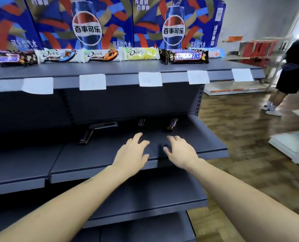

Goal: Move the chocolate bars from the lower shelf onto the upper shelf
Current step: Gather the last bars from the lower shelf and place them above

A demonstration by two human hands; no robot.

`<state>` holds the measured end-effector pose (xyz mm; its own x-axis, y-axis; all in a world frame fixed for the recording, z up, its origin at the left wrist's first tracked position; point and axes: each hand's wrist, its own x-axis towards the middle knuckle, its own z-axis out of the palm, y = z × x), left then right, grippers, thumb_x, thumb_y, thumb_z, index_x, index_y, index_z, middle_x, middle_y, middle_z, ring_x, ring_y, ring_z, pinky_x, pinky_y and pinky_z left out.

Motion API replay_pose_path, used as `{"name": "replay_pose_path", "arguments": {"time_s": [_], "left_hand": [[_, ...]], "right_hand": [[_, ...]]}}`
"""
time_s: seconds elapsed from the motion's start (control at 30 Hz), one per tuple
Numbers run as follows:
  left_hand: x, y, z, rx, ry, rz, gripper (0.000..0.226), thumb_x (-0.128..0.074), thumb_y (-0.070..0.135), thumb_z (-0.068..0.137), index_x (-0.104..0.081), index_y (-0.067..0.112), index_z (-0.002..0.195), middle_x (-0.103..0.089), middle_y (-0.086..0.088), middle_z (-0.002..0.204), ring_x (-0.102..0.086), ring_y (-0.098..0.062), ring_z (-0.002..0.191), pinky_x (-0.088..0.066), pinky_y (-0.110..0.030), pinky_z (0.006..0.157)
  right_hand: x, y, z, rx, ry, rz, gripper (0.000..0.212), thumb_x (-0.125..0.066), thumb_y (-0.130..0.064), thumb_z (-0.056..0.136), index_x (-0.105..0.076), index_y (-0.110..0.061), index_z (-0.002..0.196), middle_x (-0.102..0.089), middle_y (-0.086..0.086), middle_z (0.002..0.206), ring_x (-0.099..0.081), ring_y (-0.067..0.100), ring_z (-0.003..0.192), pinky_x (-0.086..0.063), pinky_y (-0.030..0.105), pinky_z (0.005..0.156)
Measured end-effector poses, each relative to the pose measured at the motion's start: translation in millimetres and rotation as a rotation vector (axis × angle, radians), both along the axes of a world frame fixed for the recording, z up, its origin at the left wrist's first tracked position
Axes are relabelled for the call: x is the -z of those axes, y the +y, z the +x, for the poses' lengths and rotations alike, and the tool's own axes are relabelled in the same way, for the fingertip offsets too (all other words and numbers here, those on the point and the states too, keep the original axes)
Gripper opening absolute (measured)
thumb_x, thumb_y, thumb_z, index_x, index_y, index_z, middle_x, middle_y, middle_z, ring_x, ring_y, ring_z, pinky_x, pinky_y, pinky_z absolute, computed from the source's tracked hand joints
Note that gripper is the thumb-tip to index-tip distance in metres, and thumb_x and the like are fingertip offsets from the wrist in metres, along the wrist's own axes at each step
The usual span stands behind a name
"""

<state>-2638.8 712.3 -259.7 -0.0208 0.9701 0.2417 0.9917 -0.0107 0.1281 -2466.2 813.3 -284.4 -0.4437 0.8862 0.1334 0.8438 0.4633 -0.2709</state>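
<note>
on your far left the upper shelf (110, 69) carries a dark-wrapped bar (16, 58) at its back edge, then three white dove bars: one with blue on the wrapper (57, 55), one with orange (101, 55) and one yellow-green (141, 53), lying end to end in a row in front of the pepsi cartons (87, 23). white price tags (92, 82) hang along that shelf's front lip. below, on the lower shelf (101, 154), a dark bar (84, 137) lies to the left, tilted, near a grey bracket-like piece (104, 125) at the back. your left hand (131, 152) hovers over the shelf's front part with its fingers spread and loosely bent, holding nothing. just beyond it a snickers bar (141, 122) lies at the back wall, well clear of the fingertips. your right hand (181, 151) is beside the left, fingers splayed and relaxed, also gripping nothing; whether either palm touches the shelf you cannot tell. past it a second snickers bar (172, 124) sits tilted near the back. up on the upper shelf, above your right hand, lies a large snickers pack (186, 56), with a pale blue-and-pink bar (213, 53) to its right. far right, another person (292, 67) in dark shorts stands on the wooden floor (241, 128).
</note>
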Motion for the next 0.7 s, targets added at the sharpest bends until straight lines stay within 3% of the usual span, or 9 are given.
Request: {"name": "replay_pose_path", "arguments": {"time_s": [0.23, 0.4, 0.5, 0.6, 0.7], "left_hand": [[44, 68, -18, 0.022, -0.039, 0.012, 0.049, -0.05, 0.037, 0.095, -0.042, 0.022, 0.141, -0.024, 0.0, 0.154, -0.034, -0.023, 0.133, -0.044, -0.036, 0.097], [70, 113, -32, -0.02, -0.026, -0.013, 0.052, -0.047, 0.043, 0.096, -0.043, 0.017, 0.14, -0.02, -0.007, 0.156, -0.029, -0.028, 0.137, -0.04, -0.042, 0.104], [77, 139, -42, -0.066, -0.043, -0.036, 0.057, -0.042, 0.048, 0.096, -0.039, 0.017, 0.144, -0.015, -0.007, 0.158, -0.027, -0.03, 0.137, -0.037, -0.043, 0.106], [79, 161, -50, -0.093, -0.066, -0.063, 0.063, -0.04, 0.052, 0.096, -0.03, 0.019, 0.149, -0.008, -0.004, 0.16, -0.023, -0.032, 0.14, -0.034, -0.044, 0.109], [78, 182, -57, -0.114, -0.081, -0.102, 0.069, -0.038, 0.054, 0.096, -0.018, 0.019, 0.152, 0.002, 0.001, 0.161, -0.015, -0.032, 0.144, -0.032, -0.044, 0.111]], "right_hand": [[34, 61, -18, 0.02, -0.028, 0.032, 0.052, -0.045, -0.042, 0.098, -0.037, -0.015, 0.142, -0.045, 0.01, 0.138, -0.043, 0.033, 0.124, -0.044, 0.042, 0.094], [52, 96, -28, 0.057, -0.126, 0.108, 0.073, -0.036, -0.047, 0.097, -0.008, -0.015, 0.155, -0.01, 0.014, 0.161, -0.033, 0.035, 0.133, -0.038, 0.041, 0.101], [54, 113, -31, 0.081, -0.103, 0.067, 0.074, -0.034, -0.047, 0.095, -0.003, -0.018, 0.156, -0.007, 0.01, 0.163, -0.029, 0.035, 0.135, -0.036, 0.04, 0.103], [58, 122, -31, 0.084, -0.072, 0.08, 0.069, -0.036, -0.048, 0.094, -0.018, -0.018, 0.154, -0.017, 0.004, 0.162, -0.035, 0.033, 0.13, -0.041, 0.039, 0.098], [60, 120, -28, 0.078, 0.035, 0.188, 0.05, -0.046, -0.047, 0.09, -0.05, -0.018, 0.131, -0.052, 0.003, 0.137, -0.045, 0.029, 0.113, -0.046, 0.037, 0.084]]}}
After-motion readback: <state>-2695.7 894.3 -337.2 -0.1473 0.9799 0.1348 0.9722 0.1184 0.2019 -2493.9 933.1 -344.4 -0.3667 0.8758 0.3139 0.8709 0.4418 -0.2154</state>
